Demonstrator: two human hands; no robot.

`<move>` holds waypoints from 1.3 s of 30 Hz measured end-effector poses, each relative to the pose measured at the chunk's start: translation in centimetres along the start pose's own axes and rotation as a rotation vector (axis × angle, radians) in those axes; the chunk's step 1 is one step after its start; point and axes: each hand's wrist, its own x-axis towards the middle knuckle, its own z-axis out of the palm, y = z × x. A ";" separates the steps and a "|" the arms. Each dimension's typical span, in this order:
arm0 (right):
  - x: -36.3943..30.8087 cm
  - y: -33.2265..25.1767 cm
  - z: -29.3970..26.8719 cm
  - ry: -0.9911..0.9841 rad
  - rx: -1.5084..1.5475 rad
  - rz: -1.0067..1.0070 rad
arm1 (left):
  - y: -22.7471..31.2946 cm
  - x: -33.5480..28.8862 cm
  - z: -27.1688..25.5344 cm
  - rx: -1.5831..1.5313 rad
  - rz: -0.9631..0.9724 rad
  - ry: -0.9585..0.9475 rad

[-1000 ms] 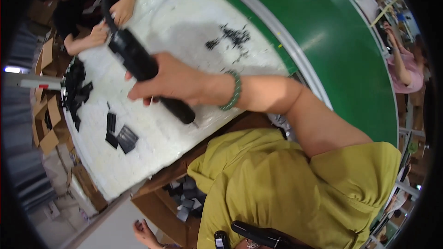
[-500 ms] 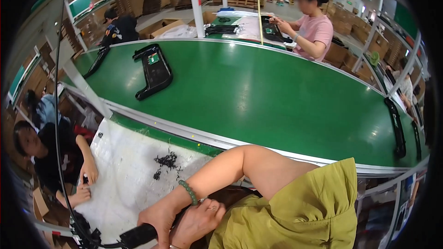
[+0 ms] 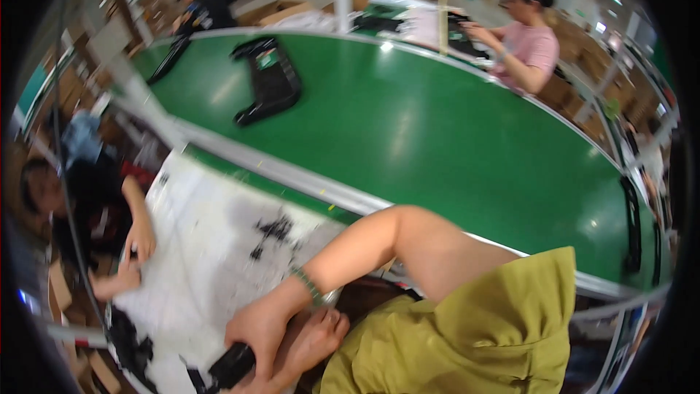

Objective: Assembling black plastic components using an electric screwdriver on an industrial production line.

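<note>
My right hand (image 3: 257, 332), at the end of the arm with a green bead bracelet, wraps round a black cylindrical corded tool that looks like an electric screwdriver (image 3: 232, 366). The tool lies slanted, its rear end toward the lower left. Just right of it and partly under that wrist is my left hand (image 3: 315, 339), fingers curled in toward my green clothing; whatever it holds is hidden. Both hands are over the near edge of a white worktop (image 3: 189, 248). Loose small black pieces, perhaps screws, form a pile (image 3: 274, 230) beyond them.
A green conveyor belt (image 3: 408, 153) runs behind the worktop, carrying a black U-shaped housing (image 3: 275, 80) and other black parts (image 3: 631, 226). On the left a co-worker's hands (image 3: 138, 248) rest on the worktop. Black parts (image 3: 131, 346) lie at the lower left. Another person (image 3: 529, 47) works across the belt.
The whole view has shifted, so the belt sits higher and further right. The tool's rear end has swung lower. Both hands keep nearly the same hold.
</note>
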 end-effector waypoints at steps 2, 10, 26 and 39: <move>-0.4 -0.8 0.0 0.034 -0.025 0.074 | 0.2 -0.9 0.9 0.077 -0.023 -0.015; -0.2 -2.5 -0.6 0.088 -0.207 0.100 | -0.5 -3.3 0.8 0.279 -0.156 -0.158; 1.9 -0.9 -1.1 -0.148 0.036 0.029 | -0.3 -4.9 2.2 -0.783 -0.195 0.263; 2.1 -1.0 -1.2 0.007 0.201 -0.046 | -0.5 -4.1 -2.9 -0.314 -0.153 0.217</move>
